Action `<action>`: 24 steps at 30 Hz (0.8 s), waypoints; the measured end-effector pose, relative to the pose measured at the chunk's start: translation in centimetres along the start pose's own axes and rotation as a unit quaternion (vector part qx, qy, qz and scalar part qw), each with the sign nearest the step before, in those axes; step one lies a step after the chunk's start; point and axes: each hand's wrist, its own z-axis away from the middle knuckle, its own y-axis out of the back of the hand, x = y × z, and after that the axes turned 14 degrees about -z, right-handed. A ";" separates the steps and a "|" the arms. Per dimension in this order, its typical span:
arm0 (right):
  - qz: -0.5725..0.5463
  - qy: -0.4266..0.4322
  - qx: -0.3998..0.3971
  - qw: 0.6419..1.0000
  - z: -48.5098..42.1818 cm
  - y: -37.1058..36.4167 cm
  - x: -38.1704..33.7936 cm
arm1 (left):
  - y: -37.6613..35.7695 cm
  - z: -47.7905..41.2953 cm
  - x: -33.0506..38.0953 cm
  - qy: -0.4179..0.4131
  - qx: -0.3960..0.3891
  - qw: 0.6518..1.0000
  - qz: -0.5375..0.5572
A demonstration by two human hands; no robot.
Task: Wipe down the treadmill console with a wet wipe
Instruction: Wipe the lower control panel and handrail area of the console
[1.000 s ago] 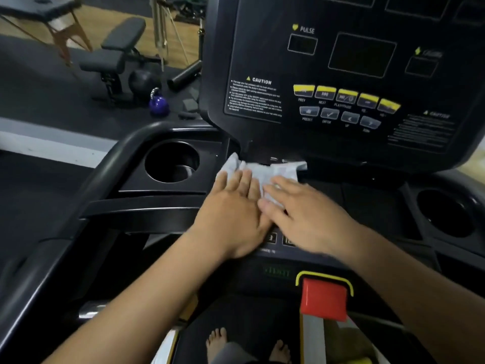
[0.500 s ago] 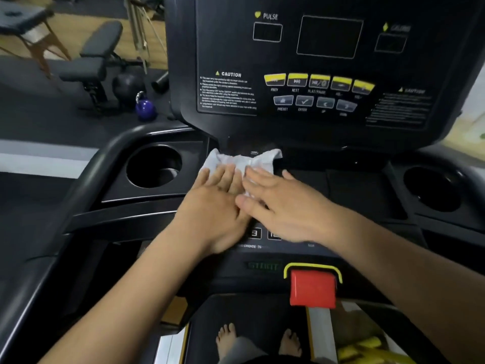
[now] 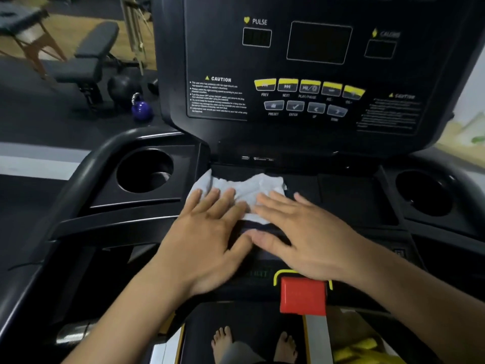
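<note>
We press the white wet wipe (image 3: 245, 191) flat on the treadmill console (image 3: 349, 195) shelf, now spread wider than before. Our left hand (image 3: 207, 232) and right hand (image 3: 301, 232), fingers extended, have parted. Cup holder (image 3: 144, 170) at nine o'clock; red stop button (image 3: 303, 295) at six.

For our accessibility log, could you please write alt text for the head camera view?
Two flat hands, left hand and right hand, press a white wet wipe onto the black treadmill console below its upright display panel. A cup holder sits left; a red stop button lies nearer.
</note>
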 end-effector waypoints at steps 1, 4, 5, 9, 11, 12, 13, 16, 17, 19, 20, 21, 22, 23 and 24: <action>0.011 0.000 0.005 1.000 -0.5 0.0 0.1 | -0.1 -0.4 0.0 0.000 0.003 1.000 -0.002; 0.021 0.011 0.014 1.000 -4.5 0.0 -1.0 | -0.2 -2.5 -0.8 0.024 0.005 0.999 -0.036; 0.008 0.015 0.010 1.000 -5.3 0.1 -1.7 | 0.0 -2.7 -1.2 0.035 0.003 0.998 -0.043; -0.013 0.046 0.019 0.999 -2.0 -0.2 -0.6 | 0.7 -0.6 -0.3 0.022 0.001 0.997 -0.069; -0.018 0.018 0.040 0.999 1.9 0.3 2.0 | 0.9 -0.4 2.3 0.002 0.003 1.000 -0.028; -0.020 -0.006 0.052 0.998 3.6 0.7 3.3 | 0.9 -0.9 4.0 -0.014 0.004 1.000 0.001; -0.021 -0.032 0.059 0.998 4.8 1.1 4.5 | 0.8 -1.7 5.7 -0.036 0.009 0.999 0.024; -0.025 -0.079 0.055 0.995 5.5 1.5 5.4 | 1.1 -3.5 8.8 -0.087 0.016 0.995 0.048; -0.032 -0.075 0.065 0.995 5.0 1.3 4.6 | 1.1 -3.4 8.3 -0.082 0.026 0.995 0.042; -0.033 -0.047 0.076 0.995 2.8 0.6 1.9 | 0.5 -1.9 5.1 -0.058 0.042 0.997 0.012; -0.019 -0.027 0.069 0.997 1.3 0.0 0.5 | 0.0 -1.0 2.9 -0.047 0.047 0.998 -0.003; 0.002 -0.009 0.056 0.998 -0.1 -0.7 -0.8 | -0.3 -0.1 0.8 -0.036 0.059 0.997 -0.017; 0.019 0.001 0.047 0.999 -1.4 -1.2 -1.9 | -0.5 0.5 -1.1 -0.026 0.069 0.997 -0.034; 0.027 0.004 0.048 0.998 -2.2 -1.5 -2.7 | -0.5 0.8 -2.2 -0.024 0.069 0.996 -0.053; 0.024 0.004 0.054 0.998 -2.5 -1.6 -2.9 | -0.4 0.7 -2.5 -0.026 0.064 0.995 -0.069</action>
